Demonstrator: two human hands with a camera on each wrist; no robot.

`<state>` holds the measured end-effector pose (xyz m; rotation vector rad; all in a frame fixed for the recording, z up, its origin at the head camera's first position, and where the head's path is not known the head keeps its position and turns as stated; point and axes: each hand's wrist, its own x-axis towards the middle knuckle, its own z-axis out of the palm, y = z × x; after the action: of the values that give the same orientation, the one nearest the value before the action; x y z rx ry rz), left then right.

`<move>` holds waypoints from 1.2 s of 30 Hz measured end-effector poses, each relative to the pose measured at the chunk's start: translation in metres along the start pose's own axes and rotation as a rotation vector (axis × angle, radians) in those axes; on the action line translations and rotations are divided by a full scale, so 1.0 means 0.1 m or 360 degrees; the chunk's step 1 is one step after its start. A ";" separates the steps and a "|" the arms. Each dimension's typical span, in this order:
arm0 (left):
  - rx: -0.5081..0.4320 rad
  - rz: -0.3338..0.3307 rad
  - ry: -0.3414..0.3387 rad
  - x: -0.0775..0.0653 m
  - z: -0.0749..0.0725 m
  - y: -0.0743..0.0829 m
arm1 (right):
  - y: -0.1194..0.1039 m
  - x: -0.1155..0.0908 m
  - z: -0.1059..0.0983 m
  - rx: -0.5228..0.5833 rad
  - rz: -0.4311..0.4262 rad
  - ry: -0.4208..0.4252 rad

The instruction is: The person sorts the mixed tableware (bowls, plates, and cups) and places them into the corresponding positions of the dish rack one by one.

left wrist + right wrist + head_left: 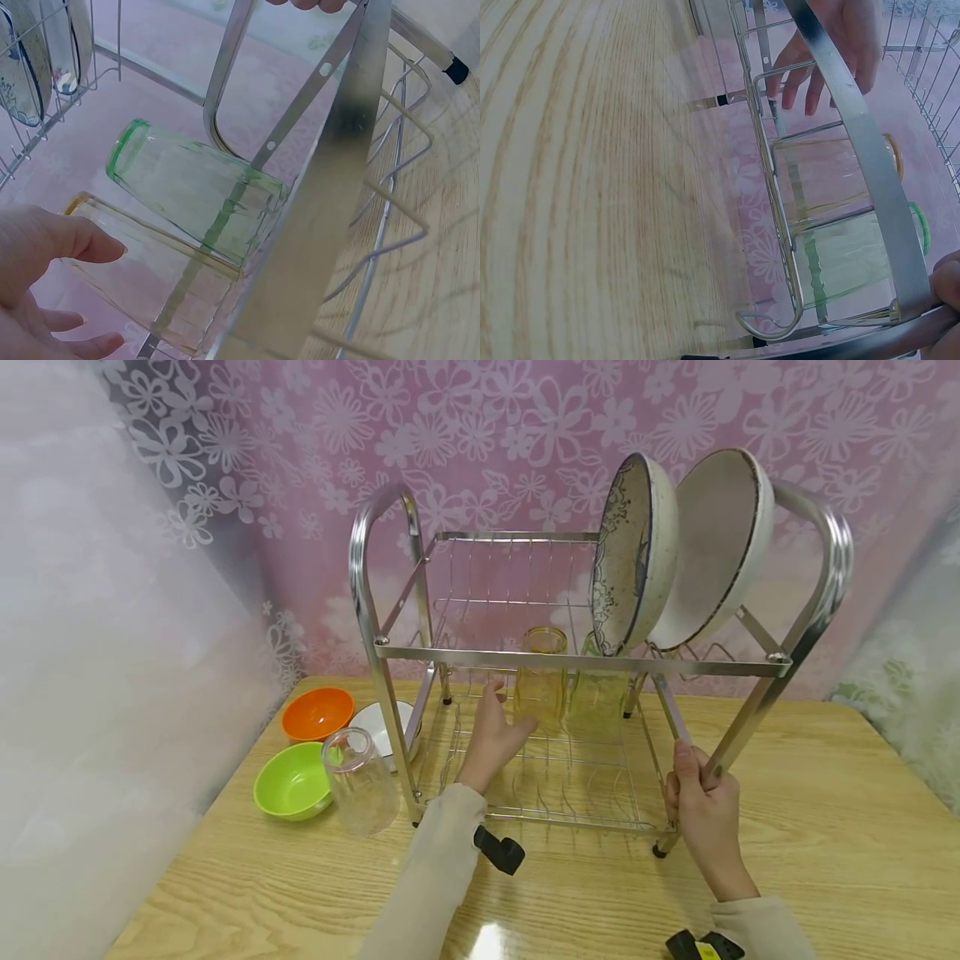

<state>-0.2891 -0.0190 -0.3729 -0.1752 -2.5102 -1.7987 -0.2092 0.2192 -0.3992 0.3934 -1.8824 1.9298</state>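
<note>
A two-tier metal dish rack stands on the table. On its lower tier, an amber-rimmed glass and a green-rimmed glass stand side by side. My left hand reaches into the lower tier just left of the amber glass. In the left wrist view, its thumb and fingers are spread apart near that glass's rim, holding nothing. My right hand grips the rack's frame at the lower right, fingers curled around the metal. A patterned bowl and a white dark-rimmed bowl stand on edge in the upper tier.
Left of the rack, an orange bowl, a lime-green bowl and a white bowl sit close together. A clear glass stands beside them, near the rack's front left leg. A floral curtain hangs behind.
</note>
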 end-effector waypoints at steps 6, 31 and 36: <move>0.0035 -0.0021 0.0014 -0.01 -0.02 -0.01 | -0.01 0.00 0.00 -0.0008 0.0024 0.0008; 0.0191 0.0074 -0.0009 -0.28 -0.19 -0.08 | 0.04 0.01 0.00 -0.0017 -0.0054 -0.0027; 0.0162 0.0068 -0.0019 -0.37 -0.21 -0.08 | 0.02 0.01 0.00 0.0016 -0.0036 -0.0033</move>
<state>-0.2544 -0.0441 -0.3775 -0.2344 -2.5779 -1.6545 -0.2111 0.2195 -0.4010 0.4376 -1.8737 1.9282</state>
